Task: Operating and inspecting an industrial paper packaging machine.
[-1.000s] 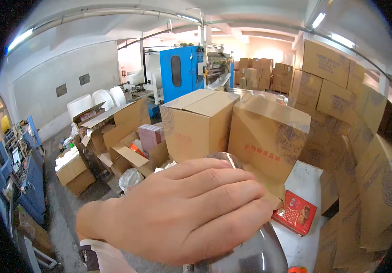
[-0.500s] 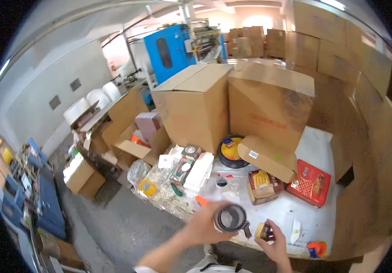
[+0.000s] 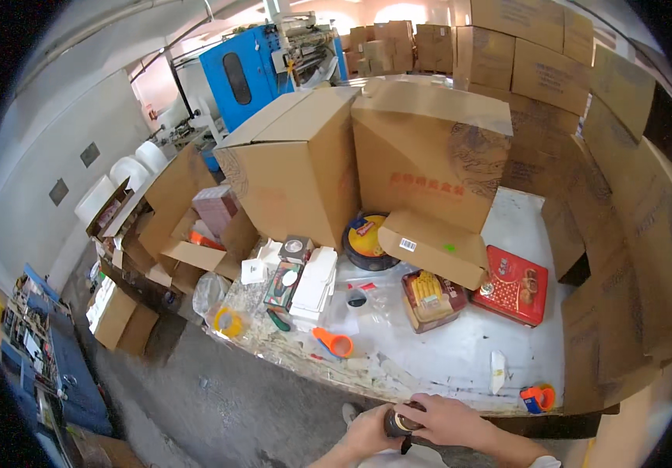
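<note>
Close to my body, just off the table's near edge, my left hand (image 3: 368, 431) is wrapped round a dark cup (image 3: 392, 426). From the other side my right hand (image 3: 446, 422) grips the cup's dark round lid (image 3: 410, 411), which sits at the cup's mouth. A light band shows at the lid; my fingers hide much of both pieces, so I cannot tell how firmly it is seated. Beyond my hands, on the table (image 3: 449, 366), lies an orange tape dispenser (image 3: 336, 343). Another orange and blue tape dispenser (image 3: 539, 398) lies near the right corner.
Two large cartons (image 3: 433, 164) stand at the table's back. Before them are a round black-and-yellow tin (image 3: 367, 238), a brown carton (image 3: 436, 248), a snack package (image 3: 432, 300) and a red tin (image 3: 512, 285). White folded papers (image 3: 315, 287) lie left; stacked cartons (image 3: 624, 195) wall the right.
Half a second ago the cup was open over the table edge, with the lid apart in my right hand. Both hands have come together nearer my body, bringing lid to cup. My view has shifted.
</note>
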`<action>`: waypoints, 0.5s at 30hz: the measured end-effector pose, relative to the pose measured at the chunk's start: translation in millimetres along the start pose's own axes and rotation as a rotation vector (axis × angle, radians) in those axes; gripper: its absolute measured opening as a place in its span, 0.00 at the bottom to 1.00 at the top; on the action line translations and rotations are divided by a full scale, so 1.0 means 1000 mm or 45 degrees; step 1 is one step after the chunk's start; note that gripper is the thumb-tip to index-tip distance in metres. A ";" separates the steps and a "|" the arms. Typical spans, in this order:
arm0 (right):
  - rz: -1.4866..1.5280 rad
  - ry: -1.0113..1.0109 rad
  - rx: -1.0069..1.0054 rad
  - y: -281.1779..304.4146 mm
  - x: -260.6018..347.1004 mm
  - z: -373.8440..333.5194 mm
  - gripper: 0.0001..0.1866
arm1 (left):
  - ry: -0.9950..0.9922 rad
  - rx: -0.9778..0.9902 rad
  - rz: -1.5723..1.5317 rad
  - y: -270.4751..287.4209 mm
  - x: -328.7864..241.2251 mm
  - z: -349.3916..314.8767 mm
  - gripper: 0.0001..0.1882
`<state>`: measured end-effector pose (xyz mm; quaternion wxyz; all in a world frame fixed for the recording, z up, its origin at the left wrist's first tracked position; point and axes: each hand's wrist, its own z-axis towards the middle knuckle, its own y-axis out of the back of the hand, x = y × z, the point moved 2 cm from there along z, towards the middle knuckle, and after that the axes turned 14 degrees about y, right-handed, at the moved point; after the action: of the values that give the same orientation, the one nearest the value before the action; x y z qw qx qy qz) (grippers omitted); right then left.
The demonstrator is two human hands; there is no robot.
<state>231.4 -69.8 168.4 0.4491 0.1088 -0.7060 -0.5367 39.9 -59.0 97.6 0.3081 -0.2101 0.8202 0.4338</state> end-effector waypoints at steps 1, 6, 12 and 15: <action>-0.051 0.055 -0.050 -0.004 0.000 0.003 0.35 | -0.062 -0.045 0.015 0.000 0.006 0.003 0.38; 0.062 -0.525 0.280 0.003 0.005 0.019 0.43 | -0.206 -0.246 0.096 0.000 0.021 0.014 0.41; 0.042 -0.293 0.098 0.008 -0.008 0.011 0.39 | -0.265 -0.196 0.089 -0.002 0.024 0.031 0.42; -0.058 -0.413 0.118 0.018 -0.005 0.016 0.35 | -0.286 -0.164 0.037 -0.004 0.023 0.031 0.41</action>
<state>228.1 -49.5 180.9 0.3114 0.0573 -0.7906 -0.5241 35.5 -37.0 66.2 0.3776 -0.1676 0.7539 0.5108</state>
